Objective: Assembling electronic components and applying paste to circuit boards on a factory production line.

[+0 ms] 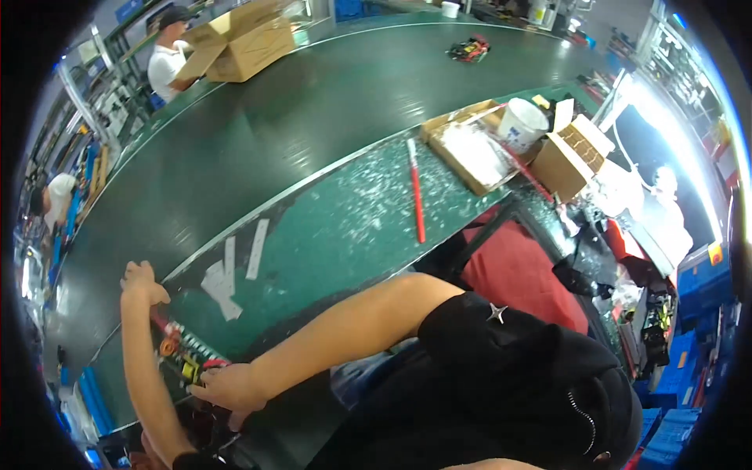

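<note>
A small assembly with red, black and yellow parts, an orange round piece and a row of pale pieces lies at the near left of the green table. Its exact kind I cannot make out. My right hand is closed on its near end, fingertips by the yellow part. My left hand is beyond the assembly's far end, over the edge between table and dark belt. Its thumb stands apart from its fingers, and nothing shows in it. My left forearm hides part of the assembly's left side.
Pale flat strips and a red pen-like tool lie on the table. Farther right are a cardboard tray, a white tub and an open box. A similar assembly sits on the belt; a person stands beyond.
</note>
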The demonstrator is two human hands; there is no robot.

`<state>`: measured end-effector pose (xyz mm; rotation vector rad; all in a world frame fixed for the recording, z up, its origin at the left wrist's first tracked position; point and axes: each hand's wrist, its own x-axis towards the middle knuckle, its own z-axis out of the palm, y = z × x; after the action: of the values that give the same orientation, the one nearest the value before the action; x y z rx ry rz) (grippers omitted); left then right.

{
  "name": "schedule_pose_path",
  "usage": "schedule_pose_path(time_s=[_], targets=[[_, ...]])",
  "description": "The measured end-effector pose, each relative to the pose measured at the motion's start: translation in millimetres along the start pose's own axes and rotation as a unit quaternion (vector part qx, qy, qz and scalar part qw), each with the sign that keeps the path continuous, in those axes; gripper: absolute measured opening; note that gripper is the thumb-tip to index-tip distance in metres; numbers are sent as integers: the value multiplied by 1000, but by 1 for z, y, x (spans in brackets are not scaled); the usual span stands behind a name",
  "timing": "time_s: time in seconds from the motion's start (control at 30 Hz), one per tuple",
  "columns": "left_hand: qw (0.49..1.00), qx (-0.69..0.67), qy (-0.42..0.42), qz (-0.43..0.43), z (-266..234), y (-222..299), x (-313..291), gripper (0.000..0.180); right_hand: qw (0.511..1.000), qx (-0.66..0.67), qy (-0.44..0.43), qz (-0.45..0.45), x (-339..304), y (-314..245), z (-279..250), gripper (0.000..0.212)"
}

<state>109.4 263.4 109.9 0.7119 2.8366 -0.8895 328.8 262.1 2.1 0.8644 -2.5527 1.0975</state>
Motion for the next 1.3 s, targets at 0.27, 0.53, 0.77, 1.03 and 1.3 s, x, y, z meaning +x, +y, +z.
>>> schedule_pose_path(time_s=[0.27, 0.53, 0.77, 1.03, 1.3], targets=[[866, -311, 203, 333, -158, 171, -72, 39, 949, -233, -101, -185, -117, 127, -177, 22], [816, -433, 265, 276, -133, 444, 71, 18, 627, -468, -5, 623, -348, 324, -550, 27], [769, -484, 307, 283, -109, 482, 75, 16, 492, -390, 158, 762, -527, 412, -671, 52], [885, -389, 159, 200, -127, 469, 69, 27, 520, -360, 181, 753, -564, 534, -742, 75], [837, -446, 219, 227, -130, 479, 70, 26, 561, -403, 125, 712, -525, 514, -758, 36]])
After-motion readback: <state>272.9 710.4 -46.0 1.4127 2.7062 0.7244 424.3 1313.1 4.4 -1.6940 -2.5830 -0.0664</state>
